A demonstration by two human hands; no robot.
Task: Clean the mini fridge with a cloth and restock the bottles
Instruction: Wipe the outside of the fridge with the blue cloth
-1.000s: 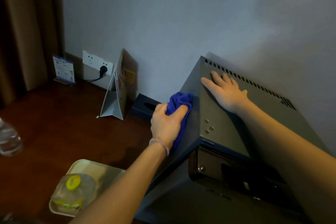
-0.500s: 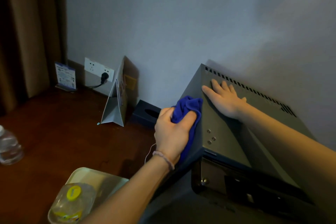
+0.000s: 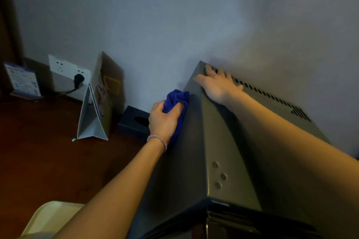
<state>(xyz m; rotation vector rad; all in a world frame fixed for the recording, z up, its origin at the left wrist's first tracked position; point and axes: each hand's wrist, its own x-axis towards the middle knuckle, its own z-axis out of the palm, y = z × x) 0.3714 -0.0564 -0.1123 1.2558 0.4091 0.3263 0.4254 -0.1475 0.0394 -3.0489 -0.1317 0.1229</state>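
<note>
The grey mini fridge (image 3: 229,161) stands against the wall on the right, seen from above. My left hand (image 3: 163,120) grips a bunched blue cloth (image 3: 177,101) and presses it on the fridge's left side wall, near the back top edge. My right hand (image 3: 217,83) lies flat with straight fingers on the fridge's top at the back left corner, next to the row of vent slots (image 3: 272,97). No bottle shows in this frame.
A pale tray (image 3: 48,217) sits at the bottom left on the dark wooden table (image 3: 48,161). A folded standing card (image 3: 97,110), a dark tissue box (image 3: 134,122), a wall socket with a black plug (image 3: 77,78) and a small blue sign (image 3: 23,81) line the wall.
My left hand has slid the cloth further back along the fridge's left side. My right hand moved back to the top's rear corner. The view shifted, and both bottles left the frame.
</note>
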